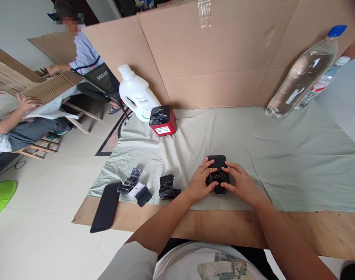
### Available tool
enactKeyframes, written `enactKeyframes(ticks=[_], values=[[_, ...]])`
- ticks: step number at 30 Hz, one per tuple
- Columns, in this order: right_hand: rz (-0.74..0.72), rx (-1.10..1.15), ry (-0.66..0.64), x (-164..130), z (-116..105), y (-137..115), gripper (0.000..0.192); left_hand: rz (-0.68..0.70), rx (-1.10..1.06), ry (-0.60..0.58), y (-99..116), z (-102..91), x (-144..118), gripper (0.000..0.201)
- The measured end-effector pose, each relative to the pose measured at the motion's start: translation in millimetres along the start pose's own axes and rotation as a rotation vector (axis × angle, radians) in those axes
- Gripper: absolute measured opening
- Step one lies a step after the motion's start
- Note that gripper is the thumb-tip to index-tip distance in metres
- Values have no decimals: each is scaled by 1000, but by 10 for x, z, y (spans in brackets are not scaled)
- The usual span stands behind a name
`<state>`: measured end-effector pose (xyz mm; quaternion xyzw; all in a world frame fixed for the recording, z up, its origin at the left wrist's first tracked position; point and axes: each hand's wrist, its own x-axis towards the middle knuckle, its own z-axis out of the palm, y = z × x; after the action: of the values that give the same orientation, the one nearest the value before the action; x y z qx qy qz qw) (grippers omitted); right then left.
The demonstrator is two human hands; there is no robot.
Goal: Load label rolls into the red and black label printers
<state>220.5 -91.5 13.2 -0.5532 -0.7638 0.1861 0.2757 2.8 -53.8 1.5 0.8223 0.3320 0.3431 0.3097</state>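
A black rectangular object (217, 161) with a dark, curved, shiny piece across its middle lies on the cloth in front of me; its exact kind is unclear. My left hand (201, 182) grips its left side, thumb and fingertips pressed on it. From the right, my right hand (239, 182) grips it the same way, so the two thumbs nearly meet near its front end. Left of my left hand, a curled piece of black film or strip (167, 187) rests on the cloth. Farther left lie more crumpled black and white strips (135, 188), beside a black phone-like slab (106, 207).
A red and black box (163, 121) and a white detergent jug (139, 93) stand at the back left. Large and small water bottles (307, 74) (319, 83) lean at the back right. A cardboard panel (212, 58) closes off the far side. Two people sit at the left.
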Motion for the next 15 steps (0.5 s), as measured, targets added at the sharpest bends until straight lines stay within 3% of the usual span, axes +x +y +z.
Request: enactKeyframes(ticks=[9, 15], values=[[31, -316, -106, -12, -43, -179, 46, 23, 188, -56, 48, -26, 1, 40], [42, -167, -81, -65, 35, -136, 49, -43, 81, -15, 36, 25, -37, 41]])
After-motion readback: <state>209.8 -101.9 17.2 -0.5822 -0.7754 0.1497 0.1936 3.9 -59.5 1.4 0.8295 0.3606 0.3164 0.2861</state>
